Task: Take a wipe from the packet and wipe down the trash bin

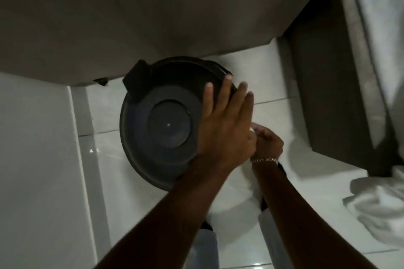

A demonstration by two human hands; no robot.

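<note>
A dark round trash bin [157, 120] with a lid stands on the white tiled floor, seen from above. My left hand [225, 124] lies flat over the right part of the lid, fingers spread and reaching past the rim. Just to its right and lower, my right hand [267, 141], with a bracelet on the wrist, is closed around a small white wipe [252, 130] against the bin's right side. Most of the wipe is hidden behind my hands. No wipe packet is in view.
A grey panel [131, 17] overhangs the bin at the back. A dark block [328, 94] stands to the right, with a crumpled white cloth [380, 205] on the floor in front of it. A white panel [37, 170] borders the left.
</note>
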